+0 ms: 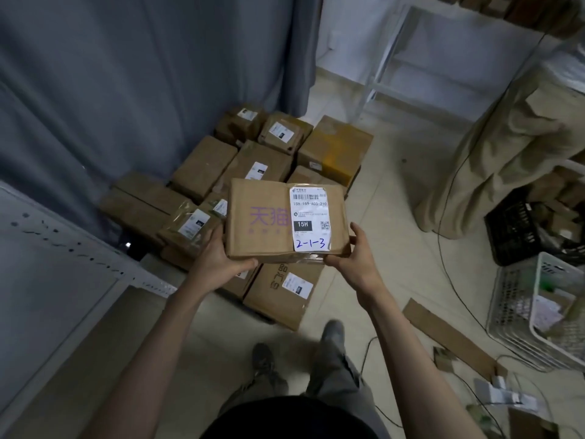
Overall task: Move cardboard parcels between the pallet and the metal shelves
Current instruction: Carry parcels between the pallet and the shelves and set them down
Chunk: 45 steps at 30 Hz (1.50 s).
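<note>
Fingers [245, 264] of both hands grip labelled parcel [285, 221]; white basket [519, 315] holds papers.

Black top [285, 419], grey trousers [335, 375], dark grey shoes [332, 331].

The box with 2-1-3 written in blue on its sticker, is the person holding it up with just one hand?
Not one hand. The head view shows both hands holding the box with 2-1-3 written in blue: the left hand at its left corner, the right hand at its right.

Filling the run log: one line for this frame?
parcel: held above stack | left hand: grips left edge | right hand: grips right edge | label: 2-1-3
</note>
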Each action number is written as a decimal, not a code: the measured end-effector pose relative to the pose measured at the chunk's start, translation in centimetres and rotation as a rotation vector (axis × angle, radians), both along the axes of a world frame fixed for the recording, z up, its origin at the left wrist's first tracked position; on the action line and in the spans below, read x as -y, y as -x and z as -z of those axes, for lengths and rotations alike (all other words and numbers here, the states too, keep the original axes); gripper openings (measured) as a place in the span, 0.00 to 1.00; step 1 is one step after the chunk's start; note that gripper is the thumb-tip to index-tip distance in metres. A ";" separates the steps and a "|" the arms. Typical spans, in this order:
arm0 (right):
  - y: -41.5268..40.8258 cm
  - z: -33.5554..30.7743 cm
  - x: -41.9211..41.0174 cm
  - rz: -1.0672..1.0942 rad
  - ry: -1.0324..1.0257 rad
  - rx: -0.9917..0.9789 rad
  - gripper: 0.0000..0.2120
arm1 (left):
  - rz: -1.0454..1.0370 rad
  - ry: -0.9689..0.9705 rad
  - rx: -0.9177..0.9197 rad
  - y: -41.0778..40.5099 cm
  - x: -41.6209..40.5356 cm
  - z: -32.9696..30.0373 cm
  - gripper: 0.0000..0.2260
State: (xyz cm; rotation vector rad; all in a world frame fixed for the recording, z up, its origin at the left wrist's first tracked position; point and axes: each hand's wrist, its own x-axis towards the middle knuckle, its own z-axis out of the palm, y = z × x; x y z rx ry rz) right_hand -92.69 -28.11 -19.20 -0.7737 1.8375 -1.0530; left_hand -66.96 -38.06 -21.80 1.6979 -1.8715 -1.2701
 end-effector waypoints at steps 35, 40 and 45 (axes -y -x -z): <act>10.2 35.4 19.6 -0.093 -0.837 0.421 0.35 | 0.198 -0.448 0.387 11.4 21.5 34.4 0.51; 7.9 43.3 22.0 -0.068 -0.871 0.466 0.34 | 0.274 -0.355 0.420 10.3 25.1 42.0 0.33; 6.6 49.6 24.2 -0.031 -0.882 0.514 0.36 | 0.236 -0.336 0.413 9.5 26.7 47.5 0.42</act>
